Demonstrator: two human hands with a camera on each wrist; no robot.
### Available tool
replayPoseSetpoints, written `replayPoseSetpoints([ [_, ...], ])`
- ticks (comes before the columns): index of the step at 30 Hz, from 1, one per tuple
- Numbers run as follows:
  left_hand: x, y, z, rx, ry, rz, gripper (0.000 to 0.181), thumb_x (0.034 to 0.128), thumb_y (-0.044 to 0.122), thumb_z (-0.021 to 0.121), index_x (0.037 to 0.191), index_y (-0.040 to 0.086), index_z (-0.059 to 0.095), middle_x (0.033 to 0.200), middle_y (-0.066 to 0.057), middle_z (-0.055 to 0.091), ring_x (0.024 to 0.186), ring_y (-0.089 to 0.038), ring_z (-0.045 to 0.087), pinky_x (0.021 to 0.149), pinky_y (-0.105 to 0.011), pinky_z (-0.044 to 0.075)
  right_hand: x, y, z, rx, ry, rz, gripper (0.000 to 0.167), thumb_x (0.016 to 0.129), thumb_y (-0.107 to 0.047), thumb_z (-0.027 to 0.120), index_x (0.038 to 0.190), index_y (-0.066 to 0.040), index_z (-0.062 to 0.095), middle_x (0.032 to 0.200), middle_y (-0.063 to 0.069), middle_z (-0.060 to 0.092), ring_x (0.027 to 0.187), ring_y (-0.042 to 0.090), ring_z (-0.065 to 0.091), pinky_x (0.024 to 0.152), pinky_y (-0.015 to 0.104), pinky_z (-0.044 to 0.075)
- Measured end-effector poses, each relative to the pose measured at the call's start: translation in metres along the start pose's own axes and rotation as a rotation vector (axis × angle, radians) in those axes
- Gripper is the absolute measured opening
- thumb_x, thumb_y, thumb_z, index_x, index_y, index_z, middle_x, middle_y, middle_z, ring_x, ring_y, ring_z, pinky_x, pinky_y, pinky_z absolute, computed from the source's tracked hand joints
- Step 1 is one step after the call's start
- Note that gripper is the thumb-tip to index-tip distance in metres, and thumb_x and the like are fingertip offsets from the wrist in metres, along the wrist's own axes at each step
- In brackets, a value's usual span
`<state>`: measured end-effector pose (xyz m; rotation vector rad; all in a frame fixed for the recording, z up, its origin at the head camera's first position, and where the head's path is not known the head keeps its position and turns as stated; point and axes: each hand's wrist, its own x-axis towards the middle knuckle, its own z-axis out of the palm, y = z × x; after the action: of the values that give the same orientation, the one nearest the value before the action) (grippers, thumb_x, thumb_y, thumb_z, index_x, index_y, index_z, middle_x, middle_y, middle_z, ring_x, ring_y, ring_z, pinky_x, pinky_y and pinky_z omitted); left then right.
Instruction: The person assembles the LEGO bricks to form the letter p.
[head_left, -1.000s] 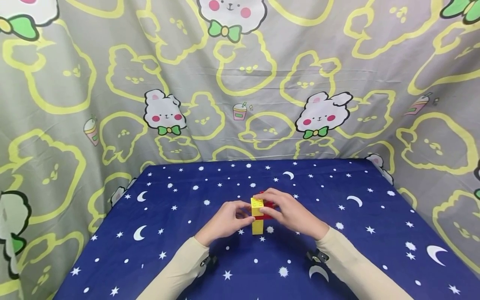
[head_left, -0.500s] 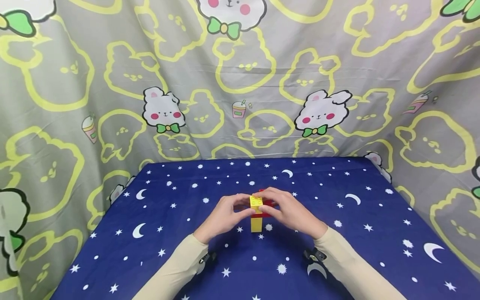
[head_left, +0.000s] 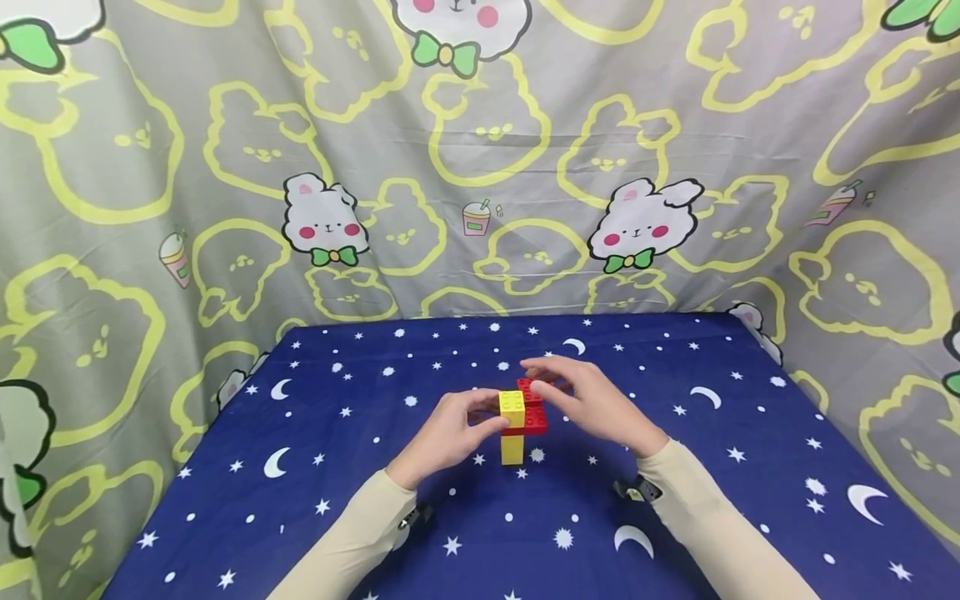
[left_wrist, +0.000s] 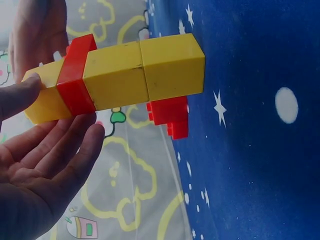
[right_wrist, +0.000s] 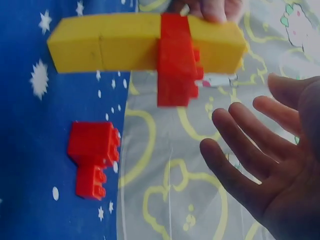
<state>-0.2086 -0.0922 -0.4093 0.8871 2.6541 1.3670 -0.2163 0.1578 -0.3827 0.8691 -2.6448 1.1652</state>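
A tower of toy building bricks stands upright: a yellow brick [head_left: 512, 408] on top, a red brick [head_left: 536, 422] under it jutting right, then two yellow bricks [left_wrist: 172, 67] below. My left hand [head_left: 450, 433] pinches the top yellow brick, thumb on its near side and fingers behind. To the right, my right hand [head_left: 603, 408] is apart from the tower, fingers loosely spread and holding nothing; the right wrist view shows the gap. Behind the tower sit more red bricks [right_wrist: 91, 145], stepped, one part higher than the other, partly hidden in the head view.
Everything stands on a table with a dark blue star-and-moon cloth [head_left: 360, 517]. A grey cartoon-print curtain [head_left: 420, 158] hangs behind and at both sides of the table. Dark wrist devices [head_left: 637, 490] sit at the sleeves.
My right hand has let go of the tower and moved away to the right, uncovering the red brick's studs. My left hand stays at the top yellow brick.
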Motion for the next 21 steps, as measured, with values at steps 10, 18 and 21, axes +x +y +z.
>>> replayPoseSetpoints([
  [10,-0.002,0.003,0.000,-0.024,-0.002,-0.031,0.039,0.0979,0.028,0.071,0.131,0.007,0.067,0.122,-0.005,0.073,0.109,-0.019,0.071,0.093,-0.039,0.058,0.012,0.017,-0.008,-0.045,0.091,0.042,0.038,0.097,-0.020,0.072,0.134,-0.017,0.066,0.123,0.007,0.069,0.104,0.020,0.069,0.090,0.049,0.058],
  [18,-0.001,0.002,0.000,-0.033,-0.003,-0.025,0.039,0.0973,0.028,0.072,0.130,0.008,0.068,0.122,-0.005,0.073,0.109,-0.019,0.071,0.093,-0.040,0.058,0.017,0.035,-0.002,-0.072,0.089,0.081,0.034,0.097,-0.020,0.073,0.130,-0.015,0.068,0.117,0.003,0.068,0.102,0.020,0.069,0.089,0.045,0.059],
  [21,-0.001,0.003,0.000,-0.033,-0.002,-0.024,0.039,0.0968,0.027,0.073,0.130,0.007,0.068,0.121,-0.005,0.073,0.109,-0.020,0.071,0.093,-0.040,0.058,0.019,0.043,0.003,-0.093,0.062,0.095,0.035,0.096,-0.020,0.074,0.130,-0.013,0.068,0.118,0.003,0.069,0.101,0.019,0.069,0.088,0.043,0.059],
])
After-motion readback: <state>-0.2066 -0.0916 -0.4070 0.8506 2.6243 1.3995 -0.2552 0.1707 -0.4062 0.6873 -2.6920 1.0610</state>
